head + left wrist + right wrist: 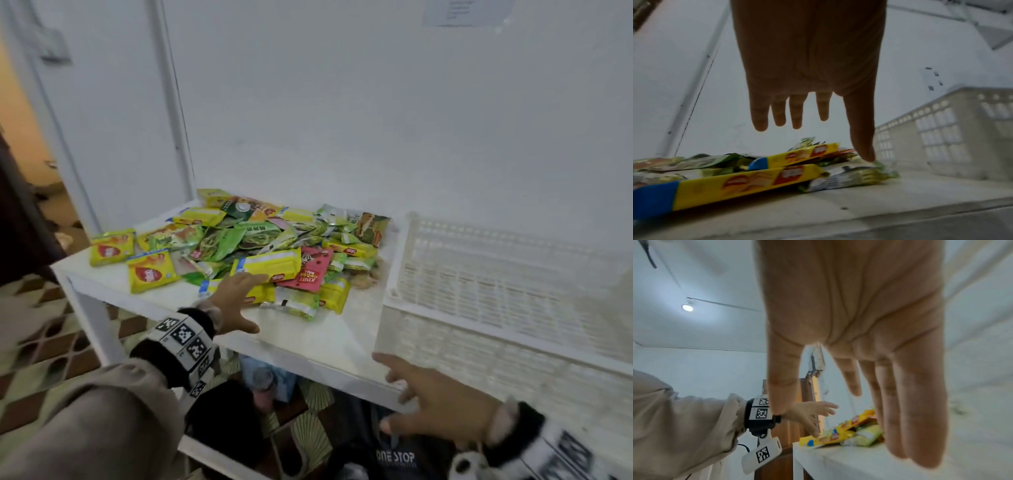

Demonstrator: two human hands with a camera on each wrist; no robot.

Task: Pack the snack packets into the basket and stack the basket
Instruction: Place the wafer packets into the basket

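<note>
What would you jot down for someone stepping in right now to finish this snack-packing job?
Left hand: open, fingers spread over the near edge of the snack packets, gripping nothing.
Right hand: open, empty, at the table front edge.
Packets: all heaped loose on the table.
Basket: white, to the right of the heap, no packets visible in it.
Done: nothing packed.
Left: fill the basket, then stack it.
</note>
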